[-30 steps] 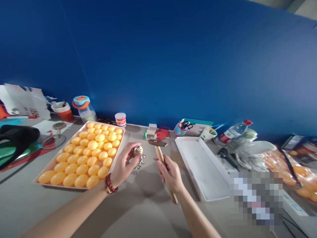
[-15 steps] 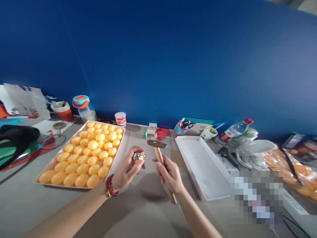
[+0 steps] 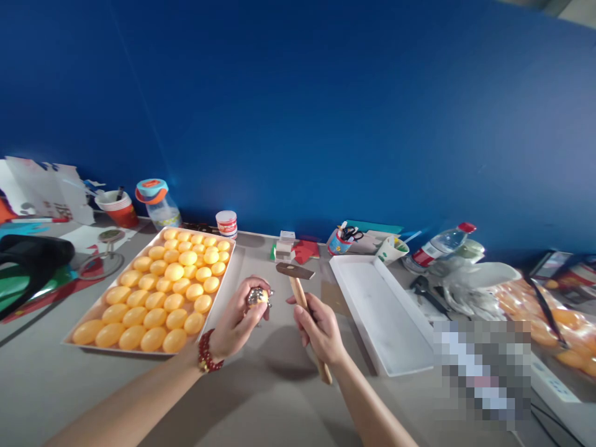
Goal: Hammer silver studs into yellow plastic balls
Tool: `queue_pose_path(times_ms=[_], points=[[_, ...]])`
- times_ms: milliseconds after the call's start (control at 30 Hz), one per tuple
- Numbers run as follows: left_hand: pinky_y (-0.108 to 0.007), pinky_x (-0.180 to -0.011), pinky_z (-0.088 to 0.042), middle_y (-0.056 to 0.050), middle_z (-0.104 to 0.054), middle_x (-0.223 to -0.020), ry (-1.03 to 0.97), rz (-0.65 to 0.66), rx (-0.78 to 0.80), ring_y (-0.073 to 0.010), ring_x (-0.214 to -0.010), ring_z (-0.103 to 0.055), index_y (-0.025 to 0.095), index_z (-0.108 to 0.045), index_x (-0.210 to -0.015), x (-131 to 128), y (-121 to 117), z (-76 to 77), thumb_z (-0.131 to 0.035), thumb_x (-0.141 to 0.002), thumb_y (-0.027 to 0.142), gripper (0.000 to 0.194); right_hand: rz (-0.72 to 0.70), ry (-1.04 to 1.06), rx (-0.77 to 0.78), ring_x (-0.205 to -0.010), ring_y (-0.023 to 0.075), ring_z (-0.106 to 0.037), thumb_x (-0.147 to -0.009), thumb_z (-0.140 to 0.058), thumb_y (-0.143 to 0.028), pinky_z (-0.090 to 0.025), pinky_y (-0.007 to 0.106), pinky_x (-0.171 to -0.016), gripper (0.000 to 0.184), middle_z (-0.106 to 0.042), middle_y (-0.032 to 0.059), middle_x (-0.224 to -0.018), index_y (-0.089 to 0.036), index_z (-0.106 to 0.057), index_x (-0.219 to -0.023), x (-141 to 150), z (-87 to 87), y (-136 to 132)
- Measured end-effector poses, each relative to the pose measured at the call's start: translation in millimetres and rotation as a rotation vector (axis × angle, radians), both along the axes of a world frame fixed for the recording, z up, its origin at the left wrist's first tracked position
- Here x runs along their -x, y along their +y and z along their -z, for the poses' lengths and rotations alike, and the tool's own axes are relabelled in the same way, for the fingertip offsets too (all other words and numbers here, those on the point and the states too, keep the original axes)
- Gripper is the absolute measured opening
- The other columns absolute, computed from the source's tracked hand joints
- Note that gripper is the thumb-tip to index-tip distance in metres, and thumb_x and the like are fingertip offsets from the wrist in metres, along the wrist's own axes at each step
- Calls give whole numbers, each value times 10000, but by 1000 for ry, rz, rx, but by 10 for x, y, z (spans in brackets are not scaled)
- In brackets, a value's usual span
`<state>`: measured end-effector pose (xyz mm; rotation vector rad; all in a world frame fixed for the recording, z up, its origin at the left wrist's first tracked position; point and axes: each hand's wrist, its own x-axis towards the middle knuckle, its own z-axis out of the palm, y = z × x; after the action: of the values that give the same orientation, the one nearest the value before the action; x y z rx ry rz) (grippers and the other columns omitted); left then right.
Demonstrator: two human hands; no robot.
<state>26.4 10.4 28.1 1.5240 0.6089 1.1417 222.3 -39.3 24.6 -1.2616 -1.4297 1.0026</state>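
The single view came from the wearer's head, facing forward and down over the hands [image 3: 277,320] and worktop [image 3: 261,397], close in, with the blue wall [image 3: 298,124] filling its upper half.

Studded ball [image 3: 258,297]: small, roundish, silvery metal bits clustering over it, a yellow-orange patch showing through. Sitting between the thumb and fingers of the left hand [image 3: 237,320], which is hiding part of it. A few bits are sticking out past its right and lower edges; too small to tell their shape.

Hammer [image 3: 295,270]: dark metal head, pale wooden handle. Lying in the right hand [image 3: 321,326], head up top and running nearly crosswise, right end dipping slightly. Handle is slanting down to the right, butt end poking out below the grip. Head is staying clear of the ball, just up and to its right.
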Motion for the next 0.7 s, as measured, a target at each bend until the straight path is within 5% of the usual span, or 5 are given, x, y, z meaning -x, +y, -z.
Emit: queue_pose_path(times_ms=[367,700], points=[[-290,-702,-493,-12,-542,-867,159,-80,-41,-148,-742,-573,230,-438,-1211,38,58,-64,-456,-972,298,249,-118,-63,-33,-386,62,-463,-973,-472,-409,-380,159,-387,319,-466,-63,-568,-156,-609,-1108,-1,-75,-76],[-347,-800,-518,-106,-527,-1168,332,-209,-261,-216,-983,-581,218,-451,-1197,87,109,-93,-456,-953,267,249,-169,-244,-85,-397,75,-494,-962,-460,-384,-381,164,-413,309,-483,-48,-568,-162,-628,-1095,11,-181,-113]])
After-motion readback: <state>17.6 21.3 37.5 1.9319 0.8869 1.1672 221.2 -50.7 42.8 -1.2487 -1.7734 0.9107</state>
